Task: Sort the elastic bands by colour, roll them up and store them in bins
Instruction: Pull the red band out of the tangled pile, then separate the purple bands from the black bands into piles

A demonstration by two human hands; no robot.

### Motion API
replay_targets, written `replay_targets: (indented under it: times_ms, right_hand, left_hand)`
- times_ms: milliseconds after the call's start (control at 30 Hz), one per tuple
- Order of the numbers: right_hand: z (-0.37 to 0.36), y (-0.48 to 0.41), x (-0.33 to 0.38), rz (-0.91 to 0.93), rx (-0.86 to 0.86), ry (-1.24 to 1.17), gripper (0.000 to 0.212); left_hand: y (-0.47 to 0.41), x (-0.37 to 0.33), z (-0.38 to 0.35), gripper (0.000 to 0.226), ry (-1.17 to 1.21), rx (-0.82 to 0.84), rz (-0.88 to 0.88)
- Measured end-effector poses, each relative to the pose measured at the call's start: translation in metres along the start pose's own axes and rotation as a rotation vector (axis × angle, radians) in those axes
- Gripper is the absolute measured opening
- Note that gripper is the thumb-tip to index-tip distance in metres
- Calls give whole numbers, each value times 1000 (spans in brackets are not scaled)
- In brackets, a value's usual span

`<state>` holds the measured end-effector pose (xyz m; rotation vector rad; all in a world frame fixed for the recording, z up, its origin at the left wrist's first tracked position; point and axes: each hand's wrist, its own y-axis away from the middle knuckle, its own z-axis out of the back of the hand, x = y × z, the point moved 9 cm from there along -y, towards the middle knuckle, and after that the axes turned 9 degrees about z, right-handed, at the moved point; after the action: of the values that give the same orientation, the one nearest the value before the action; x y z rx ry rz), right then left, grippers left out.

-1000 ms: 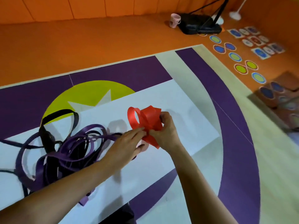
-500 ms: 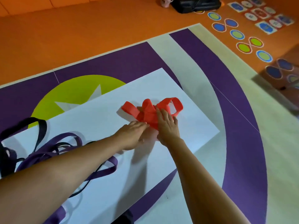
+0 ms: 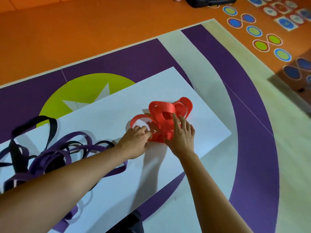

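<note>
The red band (image 3: 168, 110) lay in loose loops on the white sheet (image 3: 104, 118), right of the frame's centre. It was pressed flat by the right hand (image 3: 182, 138), fingers straight and spread. The left hand (image 3: 134, 142) was set at the band's left loop with fingers bent; whether the loop was pinched could not be told.

For a tight roll, the springy loops would best be flattened into one strip, then one end pinned and wound evenly, or the coil may be expected to spring open.

Purple bands (image 3: 67, 148) and a black band (image 3: 52, 125) were tangled at lower left, near the left forearm, where they could be snagged. Coloured discs (image 3: 259, 31) were seen on the floor at upper right. No bins were in view
</note>
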<state>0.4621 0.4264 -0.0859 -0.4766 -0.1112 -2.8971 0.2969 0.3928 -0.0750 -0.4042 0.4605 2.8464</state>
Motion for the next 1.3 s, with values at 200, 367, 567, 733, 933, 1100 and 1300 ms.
replay_targets:
  times_ms: [200, 367, 567, 733, 933, 1100, 1300]
  right_hand:
    - [-4, 26, 54, 2, 47, -108, 79]
    - [-30, 51, 120, 86, 99, -172, 55]
    - [-64, 72, 209, 256, 200, -245, 47]
    - [-85, 82, 274, 367, 287, -263, 52]
    - [-112, 81, 322, 388, 459, -334, 62]
    - [-130, 79, 336, 179, 600, -530, 61]
    - [-119, 82, 358, 99, 577, -682, 44]
  left_hand:
    - [56, 20, 19, 21, 0, -52, 67]
    - [109, 55, 20, 28, -5, -85, 167]
    - [192, 107, 12, 22, 29, -189, 334]
    - [253, 152, 17, 42, -14, -340, 491]
    - [301, 234, -10, 84, -122, -100, 733]
    - [321, 258, -22, 74, -78, 5, 759]
    - [344, 247, -36, 62, 52, -41, 772]
